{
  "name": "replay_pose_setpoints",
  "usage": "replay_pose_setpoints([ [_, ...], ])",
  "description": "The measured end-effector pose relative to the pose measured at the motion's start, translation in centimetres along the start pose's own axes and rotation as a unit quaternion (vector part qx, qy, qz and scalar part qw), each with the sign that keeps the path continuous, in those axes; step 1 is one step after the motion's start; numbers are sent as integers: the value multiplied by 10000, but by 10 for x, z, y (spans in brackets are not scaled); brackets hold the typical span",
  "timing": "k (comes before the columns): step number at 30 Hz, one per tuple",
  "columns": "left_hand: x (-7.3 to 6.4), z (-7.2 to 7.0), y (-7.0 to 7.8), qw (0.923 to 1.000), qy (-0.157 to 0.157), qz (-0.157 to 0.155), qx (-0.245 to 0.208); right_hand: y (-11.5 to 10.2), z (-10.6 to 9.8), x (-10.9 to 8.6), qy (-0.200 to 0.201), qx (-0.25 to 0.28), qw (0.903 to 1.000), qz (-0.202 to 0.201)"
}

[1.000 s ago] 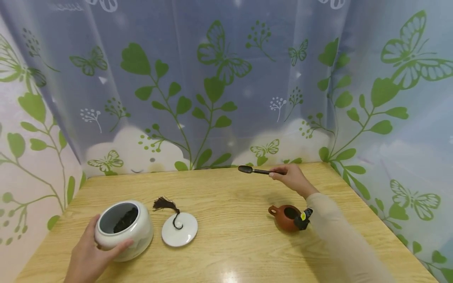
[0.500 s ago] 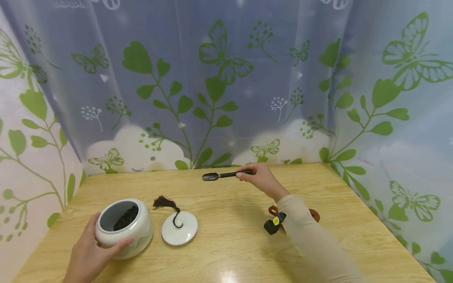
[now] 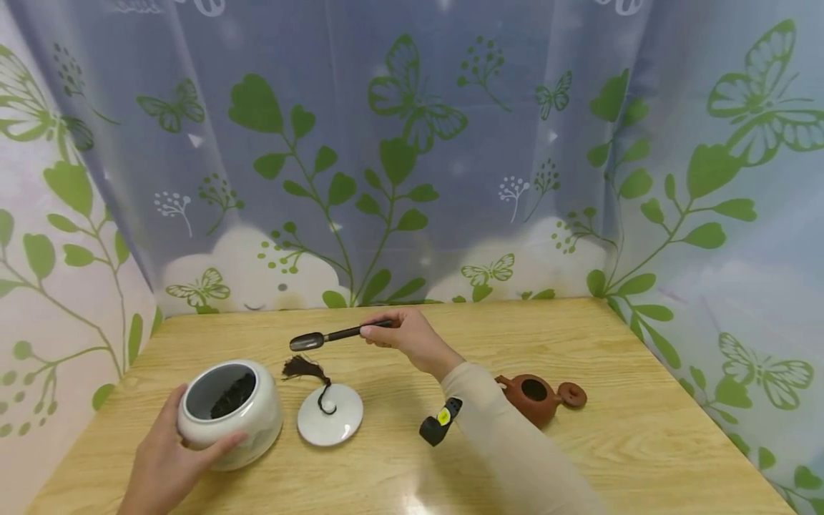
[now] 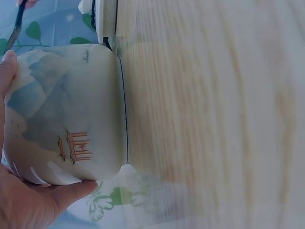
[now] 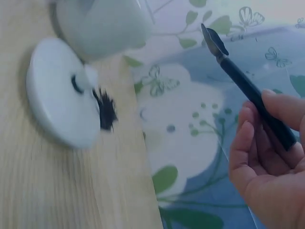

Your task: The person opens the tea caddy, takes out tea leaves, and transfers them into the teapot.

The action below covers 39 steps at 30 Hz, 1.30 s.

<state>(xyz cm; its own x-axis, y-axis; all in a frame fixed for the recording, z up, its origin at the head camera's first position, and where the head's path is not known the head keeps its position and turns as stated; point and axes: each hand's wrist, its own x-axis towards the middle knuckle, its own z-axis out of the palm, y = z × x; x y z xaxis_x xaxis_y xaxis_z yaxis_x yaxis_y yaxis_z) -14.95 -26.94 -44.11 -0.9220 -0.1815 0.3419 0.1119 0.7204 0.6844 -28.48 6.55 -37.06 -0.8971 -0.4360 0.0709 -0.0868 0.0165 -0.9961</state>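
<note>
My left hand (image 3: 164, 458) holds a white porcelain jar (image 3: 260, 422), fingers and thumb curved round its side. Dark tea leaves (image 3: 232, 398) lie inside the jar, whose mouth is uncovered. In the left wrist view, the jar (image 4: 71, 114) shows a painted landscape on its wall. My right hand (image 3: 418, 342) pinches the handle of a dark tea scoop (image 3: 344, 333) above the table, its bowl pointing left toward the jar. In the right wrist view, the scoop (image 5: 245, 86) is gripped between thumb and fingers. Below the scoop lies the white jar lid (image 3: 341, 425) with a dark tassel (image 3: 305, 368).
A reddish-brown clay teapot (image 3: 546, 409) stands uncovered at the right, partly behind my right sleeve (image 3: 508, 443). Its small lid (image 3: 573, 395) lies beside it. The wooden table (image 3: 644, 422) ends against a patterned curtain (image 3: 450, 193).
My right hand has moved left with the scoop, from above the teapot's side to near the lid's tassel. The teapot and its lid have come into view behind the sleeve. My left hand keeps its hold.
</note>
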Motion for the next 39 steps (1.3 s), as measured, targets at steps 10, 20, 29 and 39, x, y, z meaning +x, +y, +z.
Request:
replay_pose_setpoints([
  [10, 1, 1, -2, 9999, -84, 20, 64, -8, 50, 12, 158, 1478, 9875, 521],
  [20, 2, 2, -3, 9996, -210, -67, -163, -10, 92, 17, 431, 846, 9954, 103],
  [29, 2, -7, -13, 9944, -832, -649, -117, -13, 118, 18, 436, -974, 9919, -689],
  [39, 9, -17, -11, 9898, -1321, -529, 106, -23, 135, 19, 132, -3482, 9162, -1980],
])
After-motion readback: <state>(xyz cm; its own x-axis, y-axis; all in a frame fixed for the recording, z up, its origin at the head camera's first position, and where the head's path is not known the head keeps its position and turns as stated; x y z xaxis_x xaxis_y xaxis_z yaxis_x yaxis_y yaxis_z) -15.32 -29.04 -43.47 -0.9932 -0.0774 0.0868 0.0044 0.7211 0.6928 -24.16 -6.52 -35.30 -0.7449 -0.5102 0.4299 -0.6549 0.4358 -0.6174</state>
